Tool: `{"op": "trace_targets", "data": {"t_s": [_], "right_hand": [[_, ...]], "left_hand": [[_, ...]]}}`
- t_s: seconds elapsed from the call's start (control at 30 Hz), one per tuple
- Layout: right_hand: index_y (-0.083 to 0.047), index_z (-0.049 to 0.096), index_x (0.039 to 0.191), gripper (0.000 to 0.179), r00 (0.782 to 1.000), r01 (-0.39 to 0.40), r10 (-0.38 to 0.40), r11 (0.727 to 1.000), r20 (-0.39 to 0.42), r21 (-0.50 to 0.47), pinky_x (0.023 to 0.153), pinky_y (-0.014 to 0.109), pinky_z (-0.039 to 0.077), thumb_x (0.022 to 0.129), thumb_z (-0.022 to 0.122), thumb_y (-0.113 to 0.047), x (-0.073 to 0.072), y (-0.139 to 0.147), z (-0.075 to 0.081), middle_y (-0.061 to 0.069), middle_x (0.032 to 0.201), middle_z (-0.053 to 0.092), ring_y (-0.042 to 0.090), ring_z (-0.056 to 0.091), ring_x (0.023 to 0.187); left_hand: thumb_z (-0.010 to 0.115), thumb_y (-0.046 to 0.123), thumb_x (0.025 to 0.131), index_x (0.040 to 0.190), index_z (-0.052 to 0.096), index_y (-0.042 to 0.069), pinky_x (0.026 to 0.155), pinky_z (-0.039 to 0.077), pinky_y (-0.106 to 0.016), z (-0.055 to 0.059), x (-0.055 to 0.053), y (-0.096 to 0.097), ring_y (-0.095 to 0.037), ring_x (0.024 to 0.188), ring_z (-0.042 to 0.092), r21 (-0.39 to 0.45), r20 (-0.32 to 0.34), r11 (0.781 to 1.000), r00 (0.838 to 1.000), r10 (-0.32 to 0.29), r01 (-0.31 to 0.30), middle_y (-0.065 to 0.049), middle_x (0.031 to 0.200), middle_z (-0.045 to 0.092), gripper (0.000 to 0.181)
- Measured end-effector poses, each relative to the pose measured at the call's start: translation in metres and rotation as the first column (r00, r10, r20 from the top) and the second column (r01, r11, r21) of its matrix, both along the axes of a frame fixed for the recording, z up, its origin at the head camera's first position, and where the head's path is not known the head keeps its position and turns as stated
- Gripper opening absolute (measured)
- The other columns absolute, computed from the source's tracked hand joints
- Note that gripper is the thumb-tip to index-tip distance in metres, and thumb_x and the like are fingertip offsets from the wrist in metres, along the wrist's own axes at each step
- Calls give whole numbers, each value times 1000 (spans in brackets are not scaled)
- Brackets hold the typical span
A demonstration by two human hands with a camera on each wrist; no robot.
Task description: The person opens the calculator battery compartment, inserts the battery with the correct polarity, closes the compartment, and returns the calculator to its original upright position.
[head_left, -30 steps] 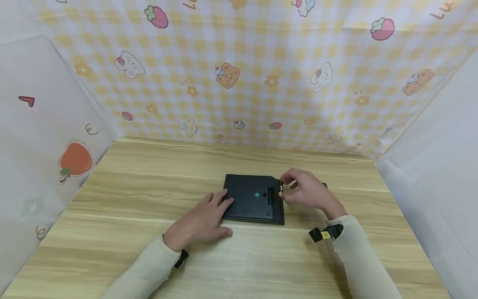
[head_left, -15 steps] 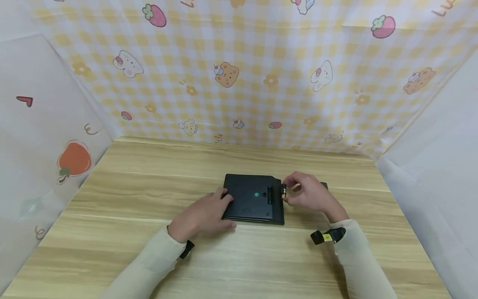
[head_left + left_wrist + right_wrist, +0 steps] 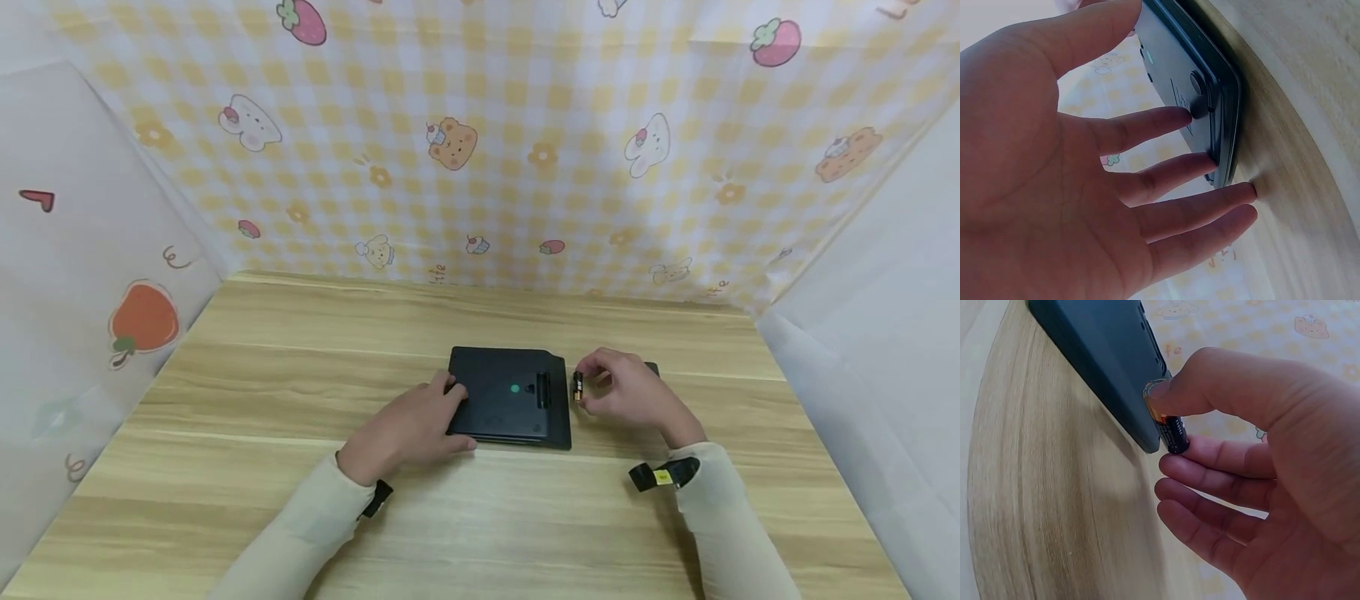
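Observation:
A flat black device (image 3: pixel 495 400) lies on the wooden table with its underside up; it bears a green dot and a dark slot near its right end. My left hand (image 3: pixel 416 423) rests at its left side, fingertips touching its surface and edge, thumb by the near edge. In the left wrist view those fingers (image 3: pixel 1147 128) look nearly straight. Just right of the device, my right hand (image 3: pixel 630 392) pinches a small black and copper battery (image 3: pixel 1172 431) between thumb and fingers. In the right wrist view the battery stands close beside the device's edge; whether they touch, I cannot tell.
Behind the right hand, the corner of a dark object (image 3: pixel 652 367) shows; most of it is hidden. A yellow checked cloth (image 3: pixel 540 183) hangs at the table's back, and white sheets (image 3: pixel 877 350) flank both sides. The wooden table (image 3: pixel 525 525) extends towards me.
My right hand has drawn the battery away from the device's right edge, a little to the right. The left hand's fingers have shifted slightly on the device, which stays in place.

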State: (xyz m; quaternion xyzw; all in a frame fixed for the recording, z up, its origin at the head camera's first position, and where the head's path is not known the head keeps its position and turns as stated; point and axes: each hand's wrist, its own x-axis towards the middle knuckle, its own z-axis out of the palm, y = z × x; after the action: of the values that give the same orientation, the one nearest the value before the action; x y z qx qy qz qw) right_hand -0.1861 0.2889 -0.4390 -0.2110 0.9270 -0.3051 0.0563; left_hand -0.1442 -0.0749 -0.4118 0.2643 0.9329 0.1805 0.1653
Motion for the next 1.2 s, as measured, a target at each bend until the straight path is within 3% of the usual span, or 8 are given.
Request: {"op": "trace_targets", "data": {"t_s": [0.33,0.57,0.87,1.03,1.2], "right_hand": [[-3,73,124,44,998,4,-4,1000,55,0,95,49,59,84,89,-11,1,0,-2,3,112,74,25,71,107],[-5,70,126,45,997,-17,19,999,69,-27,86,38,61,83,84,-4,0,-6,-4,-4,102,73,16,70,95],[-5,63,128,48,990,-32,52,988,128,-149,82,33,61,84,79,7,-4,-9,-8,2,98,69,20,70,89],[-4,58,131,52,979,-33,85,964,187,-264,78,32,58,85,71,16,-5,-8,-10,11,102,64,26,65,89],[-1,53,137,54,940,-7,154,901,304,-435,85,41,64,89,63,23,-6,-9,-12,20,108,56,33,71,94]], "left_hand": [[83,40,101,151,60,-1,112,51,-55,-2,-2,-4,-48,136,59,29,16,1000,1000,-3,2,-29,160,45,68],[82,40,102,151,59,-2,111,51,-56,-1,-3,-3,-49,135,59,28,33,1000,999,-4,3,-29,160,45,68],[81,41,103,152,59,0,110,52,-56,-2,-6,-3,-48,135,60,16,26,1000,1000,-8,7,-27,159,45,68],[81,42,102,152,60,1,110,52,-55,-3,-7,-3,-47,134,61,20,22,1000,1000,-5,5,-26,158,46,68],[82,42,101,151,61,0,110,52,-55,-4,-8,-2,-46,133,61,20,12,1000,1000,-7,6,-26,157,47,68]]}}
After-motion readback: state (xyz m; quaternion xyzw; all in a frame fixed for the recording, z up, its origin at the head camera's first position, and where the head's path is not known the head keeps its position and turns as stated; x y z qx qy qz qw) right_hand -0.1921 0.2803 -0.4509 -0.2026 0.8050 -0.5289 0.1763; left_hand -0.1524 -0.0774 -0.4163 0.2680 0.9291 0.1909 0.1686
